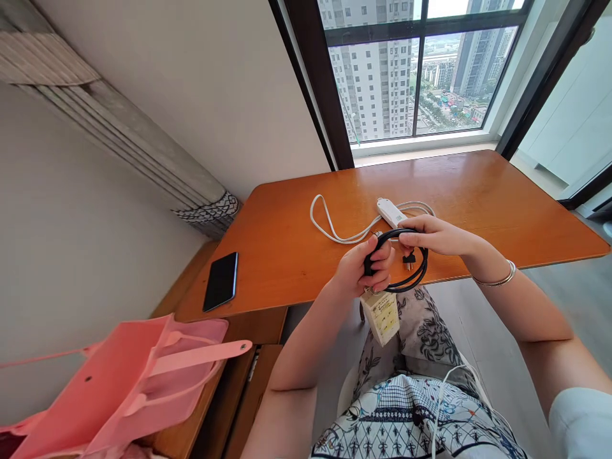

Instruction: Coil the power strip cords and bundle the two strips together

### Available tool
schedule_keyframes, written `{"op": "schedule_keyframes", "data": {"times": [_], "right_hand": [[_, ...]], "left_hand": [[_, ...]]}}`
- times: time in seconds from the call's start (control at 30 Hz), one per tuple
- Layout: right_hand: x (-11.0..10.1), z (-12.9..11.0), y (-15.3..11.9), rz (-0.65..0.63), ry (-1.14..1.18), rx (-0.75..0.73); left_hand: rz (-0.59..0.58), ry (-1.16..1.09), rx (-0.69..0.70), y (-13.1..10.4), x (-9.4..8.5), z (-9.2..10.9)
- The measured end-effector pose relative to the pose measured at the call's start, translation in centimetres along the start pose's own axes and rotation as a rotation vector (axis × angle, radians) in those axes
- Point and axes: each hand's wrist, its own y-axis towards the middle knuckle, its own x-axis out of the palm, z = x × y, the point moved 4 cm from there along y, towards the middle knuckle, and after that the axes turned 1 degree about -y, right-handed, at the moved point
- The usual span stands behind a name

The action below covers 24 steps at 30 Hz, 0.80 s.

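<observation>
A black cable (415,278) is coiled in loops between both hands, above the table's front edge. My left hand (367,266) has its fingers wrapped round the left side of the coil. My right hand (433,234) closes on the top of the coil, with its fingertips partly hidden. A black plug (408,259) hangs inside the loops. Below my left hand hangs a cream-coloured block (382,315) with yellowish marks on its face. Just behind the hands, a white power strip (391,212) lies on the table with its white cord (335,237) looped to the left.
On the left part of the wooden table (282,223) lies a black phone (220,282). An open pink bag (143,382) stands at the lower left. Behind the table is a window (415,76). A thin white cable (442,398) runs over the lap.
</observation>
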Motion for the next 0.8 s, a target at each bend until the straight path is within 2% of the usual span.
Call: {"op": "schedule_keyframes", "data": {"times": [0.1,0.17,0.33,0.43,0.6,0.8], "right_hand": [[0.6,1.9,-0.3,-0.014,0.395,0.057],[1.3,2.5,-0.4,0.009,0.58,0.066],[2.3,2.2,-0.4,0.127,0.818,0.022],[2.7,2.0,-0.4,0.117,0.863,0.024],[2.8,1.9,-0.6,0.132,0.823,0.044],[2.8,1.8,-0.9,0.167,0.739,0.087]], "left_hand": [[0.062,-0.066,0.052,-0.3,-0.5,0.6],[0.081,-0.094,0.061,-0.3,-0.7,0.8],[0.051,-0.074,0.063,-0.5,-0.3,1.0],[-0.001,-0.051,0.068,-0.6,-0.1,1.0],[0.043,-0.082,0.029,-0.7,-0.7,0.5],[0.018,-0.021,0.064,-0.4,-0.8,0.4]]}}
